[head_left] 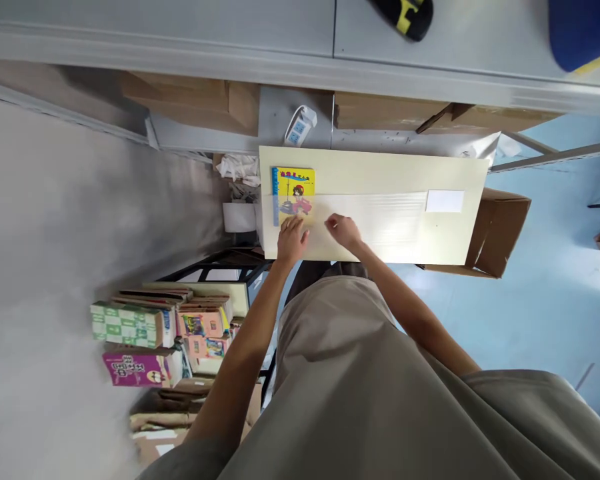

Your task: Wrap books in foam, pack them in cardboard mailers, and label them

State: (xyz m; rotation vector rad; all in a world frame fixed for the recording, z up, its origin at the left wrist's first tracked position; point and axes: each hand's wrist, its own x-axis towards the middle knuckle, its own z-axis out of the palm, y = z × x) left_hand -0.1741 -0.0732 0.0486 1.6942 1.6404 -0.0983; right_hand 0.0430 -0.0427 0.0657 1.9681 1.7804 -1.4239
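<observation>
A yellow picture book (293,187) with a blue spine and a cartoon figure lies flat at the left end of a cream board (380,170). Clear plastic sheets (387,223) are spread across the middle of the board, and a see-through layer seems to cover the lower part of the book. My left hand (293,241) rests on the book's near edge, fingers stretched out and thumb apart. Just right of the book, my right hand (344,231) hovers over the plastic with its fingertips pinched together. Whatever is in that pinch, if anything, is too small to make out.
A white card (445,201) lies at the board's right end. Behind stand a power strip (301,127) and cardboard boxes (390,111). An open carton (500,233) is at the right. Stacked books (135,367) fill a rack at lower left.
</observation>
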